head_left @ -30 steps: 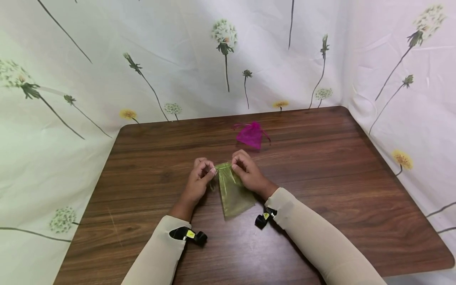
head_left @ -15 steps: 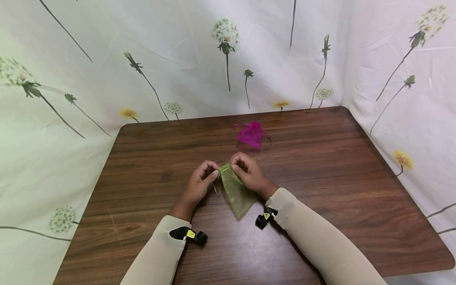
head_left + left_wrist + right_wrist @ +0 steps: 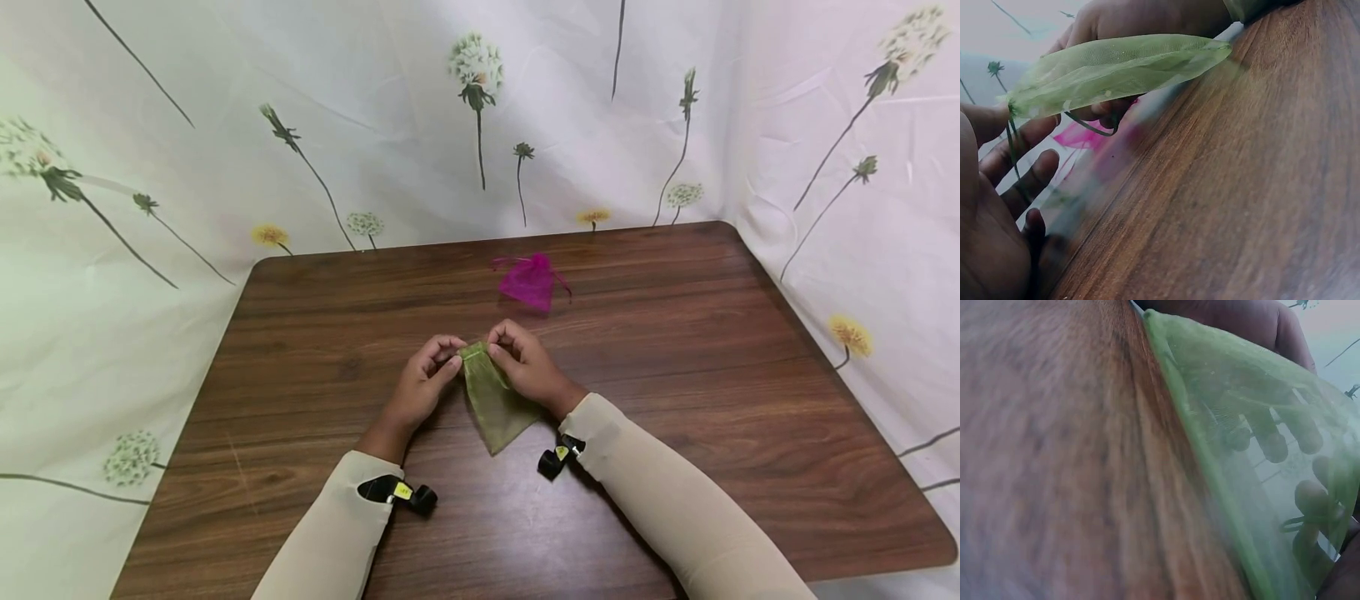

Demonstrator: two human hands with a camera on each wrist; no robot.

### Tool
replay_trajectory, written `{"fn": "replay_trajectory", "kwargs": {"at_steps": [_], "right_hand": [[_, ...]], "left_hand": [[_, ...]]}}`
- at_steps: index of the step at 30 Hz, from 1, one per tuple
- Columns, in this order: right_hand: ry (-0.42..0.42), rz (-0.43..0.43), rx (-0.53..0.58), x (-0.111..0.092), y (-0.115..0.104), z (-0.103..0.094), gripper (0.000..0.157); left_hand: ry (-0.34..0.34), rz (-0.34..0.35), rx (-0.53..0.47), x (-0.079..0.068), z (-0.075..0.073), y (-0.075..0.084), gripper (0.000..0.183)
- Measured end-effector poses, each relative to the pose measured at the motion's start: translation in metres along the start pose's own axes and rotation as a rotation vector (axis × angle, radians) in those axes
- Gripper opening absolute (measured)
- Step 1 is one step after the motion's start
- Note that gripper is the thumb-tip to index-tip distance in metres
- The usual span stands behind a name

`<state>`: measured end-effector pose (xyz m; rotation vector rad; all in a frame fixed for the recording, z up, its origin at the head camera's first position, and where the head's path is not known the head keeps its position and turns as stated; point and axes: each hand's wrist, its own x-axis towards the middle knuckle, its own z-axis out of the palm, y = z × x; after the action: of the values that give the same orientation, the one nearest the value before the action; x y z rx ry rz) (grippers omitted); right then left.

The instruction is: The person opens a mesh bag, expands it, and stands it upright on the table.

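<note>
A sheer green organza drawstring bag (image 3: 495,404) hangs between both hands at the middle of the table, its gathered top edge uppermost. The left hand (image 3: 422,382) pinches the left corner of that top between thumb and index finger. In the left wrist view its other fingers (image 3: 1038,178) spread loosely below, and a dark green drawstring (image 3: 1013,147) dangles from the corner. The right hand (image 3: 528,367) pinches the opposite top corner. Through the see-through cloth (image 3: 1222,381) in the right wrist view, fingers show behind the bag.
A magenta organza drawstring bag (image 3: 528,283) lies flat beyond the hands, its cords spread to both sides. The brown wood-grain table (image 3: 712,375) has rounded corners. A white cloth with dandelion prints (image 3: 405,125) hangs behind and at the sides.
The green bag's lower end has swung to the right and partly back, narrowing to a point. The left hand has shifted slightly right; the right hand has hardly moved.
</note>
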<state>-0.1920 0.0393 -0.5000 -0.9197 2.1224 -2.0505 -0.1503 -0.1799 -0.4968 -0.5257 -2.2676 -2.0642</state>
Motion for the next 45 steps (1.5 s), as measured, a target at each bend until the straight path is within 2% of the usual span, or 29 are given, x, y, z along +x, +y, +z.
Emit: {"fn": "replay_trajectory", "kwargs": {"at_steps": [8, 10, 14, 17, 21, 27, 30, 36, 41, 45], "right_hand": [[-0.013, -0.001, 0.000, 0.000, -0.003, 0.000, 0.004], [-0.022, 0.003, 0.017, 0.000, -0.004, -0.001, 0.001], [-0.061, 0.042, 0.039, -0.002, -0.007, -0.002, 0.011], [-0.093, 0.066, 0.026, -0.003, -0.010, -0.002, 0.013], [-0.090, 0.069, -0.003, -0.003, -0.010, -0.001, 0.011], [-0.022, 0.053, -0.008, -0.003, -0.007, -0.001, 0.008], [-0.007, 0.044, -0.007, -0.003, -0.007, -0.001, 0.006], [0.009, 0.051, -0.008, -0.002, -0.007, -0.001, 0.004], [0.020, 0.065, -0.023, -0.001, -0.006, 0.000, 0.004], [0.030, 0.066, -0.001, -0.001, -0.005, 0.000, 0.006]], "left_hand": [[0.010, -0.015, -0.014, 0.001, 0.002, 0.001, 0.014], [0.034, -0.032, -0.018, 0.001, 0.003, 0.001, 0.013], [0.091, -0.071, -0.022, 0.001, 0.004, 0.003, 0.011], [0.107, -0.087, -0.021, 0.001, 0.005, 0.004, 0.011], [0.089, -0.096, -0.016, 0.001, 0.004, 0.003, 0.012], [-0.011, -0.100, -0.011, 0.000, 0.003, 0.003, 0.016], [-0.023, -0.088, -0.012, 0.000, 0.004, 0.003, 0.017], [0.063, -0.064, 0.010, 0.001, 0.005, 0.001, 0.013], [0.126, -0.087, 0.045, 0.002, 0.006, 0.002, 0.011], [0.165, -0.112, 0.021, 0.002, 0.004, 0.002, 0.008]]}}
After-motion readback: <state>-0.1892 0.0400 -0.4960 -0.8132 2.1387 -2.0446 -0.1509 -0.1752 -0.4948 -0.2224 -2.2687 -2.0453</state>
